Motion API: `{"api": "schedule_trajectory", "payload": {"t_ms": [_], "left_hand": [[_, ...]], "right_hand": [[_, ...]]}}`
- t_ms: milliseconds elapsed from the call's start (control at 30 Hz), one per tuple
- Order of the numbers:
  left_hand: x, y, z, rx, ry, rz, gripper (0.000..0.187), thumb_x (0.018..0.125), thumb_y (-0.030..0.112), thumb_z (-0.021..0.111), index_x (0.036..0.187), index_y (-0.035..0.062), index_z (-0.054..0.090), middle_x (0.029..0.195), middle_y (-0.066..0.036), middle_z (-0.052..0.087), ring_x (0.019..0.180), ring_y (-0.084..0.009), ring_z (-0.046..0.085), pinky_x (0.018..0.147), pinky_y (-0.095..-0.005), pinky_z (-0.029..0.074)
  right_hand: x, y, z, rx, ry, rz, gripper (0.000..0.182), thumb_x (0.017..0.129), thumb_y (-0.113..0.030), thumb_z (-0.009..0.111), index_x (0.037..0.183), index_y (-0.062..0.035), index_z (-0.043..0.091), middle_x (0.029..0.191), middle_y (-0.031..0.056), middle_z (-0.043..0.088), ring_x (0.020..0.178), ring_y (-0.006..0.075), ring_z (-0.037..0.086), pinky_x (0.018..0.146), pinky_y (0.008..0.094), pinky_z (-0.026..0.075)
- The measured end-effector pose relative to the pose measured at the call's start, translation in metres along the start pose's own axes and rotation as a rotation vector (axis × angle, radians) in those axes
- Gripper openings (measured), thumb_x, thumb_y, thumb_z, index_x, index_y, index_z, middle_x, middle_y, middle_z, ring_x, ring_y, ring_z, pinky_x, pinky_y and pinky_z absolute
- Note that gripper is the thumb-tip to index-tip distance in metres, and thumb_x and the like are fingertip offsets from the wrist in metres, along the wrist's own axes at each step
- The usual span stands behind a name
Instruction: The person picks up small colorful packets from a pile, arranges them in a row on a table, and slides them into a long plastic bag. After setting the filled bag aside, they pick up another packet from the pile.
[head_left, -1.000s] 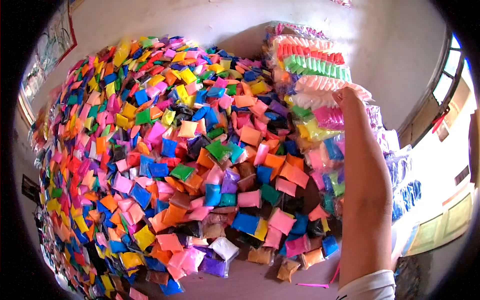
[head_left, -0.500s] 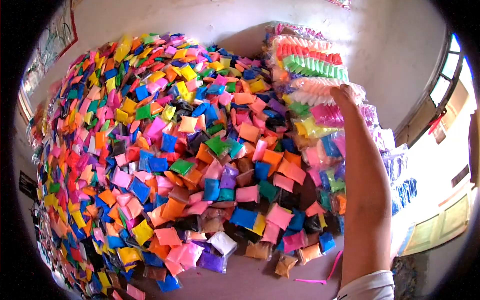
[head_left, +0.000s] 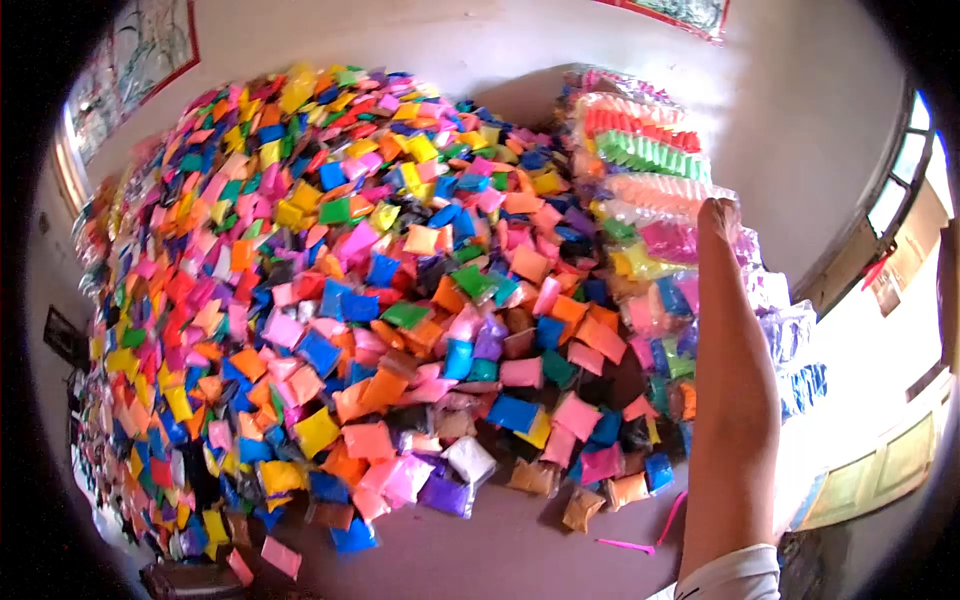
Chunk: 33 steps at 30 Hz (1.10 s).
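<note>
My right arm reaches up from the lower right, and my right hand point(head_left: 719, 215) is at the right end of a tall stack of clear bags. It overlaps the end of a bag of pale peach packets point(head_left: 665, 190), with its fingers largely hidden. Just above lie a bag of green packets point(head_left: 655, 157) and a bag of red packets point(head_left: 640, 124). Below the hand, a bag of magenta packets point(head_left: 668, 241) sticks out of the stack. My left hand is out of view.
A huge heap of loose, brightly coloured small packets point(head_left: 400, 270) covers the left and middle of the brown table point(head_left: 560, 570). Two thin pink strips point(head_left: 626, 546) lie near its front. Behind stands a pale wall point(head_left: 450, 40); a bright window point(head_left: 900, 170) is at right.
The view has shifted, so heap and stack appear lower and further right. My right hand stays at the stack's right end, slightly lower against the bags, its thumb less distinct.
</note>
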<state>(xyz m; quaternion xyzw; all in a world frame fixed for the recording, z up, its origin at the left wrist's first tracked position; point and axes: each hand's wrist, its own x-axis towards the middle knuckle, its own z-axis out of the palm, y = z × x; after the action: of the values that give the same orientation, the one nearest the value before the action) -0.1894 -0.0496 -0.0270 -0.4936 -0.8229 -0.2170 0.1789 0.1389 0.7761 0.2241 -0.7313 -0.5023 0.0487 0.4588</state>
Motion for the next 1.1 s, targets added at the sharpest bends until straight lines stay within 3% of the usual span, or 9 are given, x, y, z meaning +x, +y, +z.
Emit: {"api": "schedule_trajectory", "payload": {"t_ms": [67, 300, 367, 433, 633, 667, 700, 800, 1100], "left_hand": [[-0.015, -0.012, 0.002, -0.104, -0.386, -0.323, 0.017, 0.090, 0.021, 0.063, 0.088, 0.0048, 0.061, 0.105, -0.021, 0.058, 0.097, -0.0406, 0.054, 0.085, -0.0558, 0.044], [-0.001, -0.011, 0.004, 0.013, -0.376, -0.166, 0.027, 0.088, 0.031, 0.066, 0.096, 0.0052, 0.064, 0.124, -0.020, 0.055, 0.113, -0.0398, 0.052, 0.095, -0.0549, 0.043], [0.003, -0.008, 0.012, 0.133, 0.176, 0.224, 0.012, 0.085, 0.014, 0.065, 0.092, 0.0039, 0.063, 0.088, -0.017, 0.060, 0.088, -0.0353, 0.059, 0.079, -0.0490, 0.049], [0.046, 0.023, -0.013, 0.064, 0.048, 0.166, 0.012, 0.082, 0.013, 0.064, 0.080, 0.0041, 0.055, 0.081, -0.017, 0.053, 0.079, -0.0366, 0.054, 0.069, -0.0479, 0.045], [0.045, 0.020, -0.015, -0.181, -0.232, -0.089, 0.019, 0.080, 0.010, 0.061, 0.068, 0.0039, 0.047, 0.076, -0.016, 0.047, 0.070, -0.0380, 0.049, 0.061, -0.0481, 0.039], [0.044, 0.019, -0.011, -0.212, -0.228, -0.112, 0.019, 0.080, 0.010, 0.061, 0.068, 0.0037, 0.047, 0.076, -0.016, 0.047, 0.071, -0.0380, 0.049, 0.062, -0.0482, 0.039], [0.045, 0.023, -0.012, -0.239, -0.246, -0.089, 0.019, 0.080, 0.010, 0.061, 0.068, 0.0037, 0.047, 0.076, -0.016, 0.047, 0.071, -0.0380, 0.049, 0.062, -0.0482, 0.039], [0.050, 0.026, -0.018, -0.181, -0.216, -0.076, 0.018, 0.080, 0.010, 0.061, 0.069, 0.0030, 0.048, 0.077, -0.015, 0.047, 0.077, -0.0374, 0.050, 0.066, -0.0479, 0.039], [0.048, 0.030, -0.021, -0.190, -0.276, -0.100, 0.019, 0.081, 0.012, 0.062, 0.070, 0.0037, 0.049, 0.077, -0.014, 0.049, 0.078, -0.0342, 0.052, 0.069, -0.0477, 0.042]], "right_hand": [[-0.035, -0.021, -0.007, 0.065, 0.021, -0.070, 0.033, 0.082, -0.017, 0.051, 0.109, -0.0034, 0.063, 0.115, 0.0180, 0.063, 0.102, 0.0343, 0.061, 0.092, 0.0446, 0.046], [-0.203, -0.106, -0.016, 0.755, 0.148, -0.224, 0.022, 0.083, -0.014, 0.054, 0.094, -0.0036, 0.070, 0.083, 0.0139, 0.068, 0.078, 0.0275, 0.065, 0.076, 0.0368, 0.050], [-0.240, -0.102, -0.006, 0.884, -0.034, -0.361, 0.022, 0.084, -0.009, 0.053, 0.096, -0.0014, 0.069, 0.091, 0.0102, 0.068, 0.088, 0.0185, 0.062, 0.081, 0.0315, 0.047], [-0.302, -0.105, -0.011, 1.088, 0.031, -0.403, 0.014, 0.082, -0.005, 0.057, 0.091, -0.0024, 0.067, 0.084, 0.0132, 0.068, 0.078, 0.0245, 0.064, 0.074, 0.0342, 0.049], [-0.448, -0.066, -0.057, 0.927, -0.411, -0.364, 0.009, 0.080, -0.003, 0.061, 0.087, -0.0011, 0.066, 0.080, 0.0081, 0.065, 0.077, 0.0176, 0.061, 0.068, 0.0316, 0.048], [-0.469, -0.053, -0.068, 0.721, -0.680, -0.334, 0.010, 0.080, -0.004, 0.063, 0.089, -0.0011, 0.066, 0.080, 0.0102, 0.066, 0.074, 0.0233, 0.064, 0.066, 0.0334, 0.049], [-0.490, -0.045, -0.080, 0.698, -0.523, -0.637, 0.013, 0.080, -0.005, 0.063, 0.092, -0.0024, 0.067, 0.085, 0.0135, 0.068, 0.073, 0.0286, 0.065, 0.066, 0.0353, 0.050], [-0.539, -0.018, -0.131, 0.631, -0.957, -0.606, 0.018, 0.080, -0.006, 0.060, 0.096, -0.0037, 0.068, 0.091, 0.0189, 0.067, 0.082, 0.0353, 0.065, 0.075, 0.0432, 0.051], [-0.548, 0.107, -0.187, 0.198, -0.603, -0.683, 0.012, 0.080, -0.011, 0.062, 0.089, -0.0041, 0.065, 0.097, 0.0131, 0.066, 0.096, 0.0326, 0.059, 0.085, 0.0441, 0.046]]}}
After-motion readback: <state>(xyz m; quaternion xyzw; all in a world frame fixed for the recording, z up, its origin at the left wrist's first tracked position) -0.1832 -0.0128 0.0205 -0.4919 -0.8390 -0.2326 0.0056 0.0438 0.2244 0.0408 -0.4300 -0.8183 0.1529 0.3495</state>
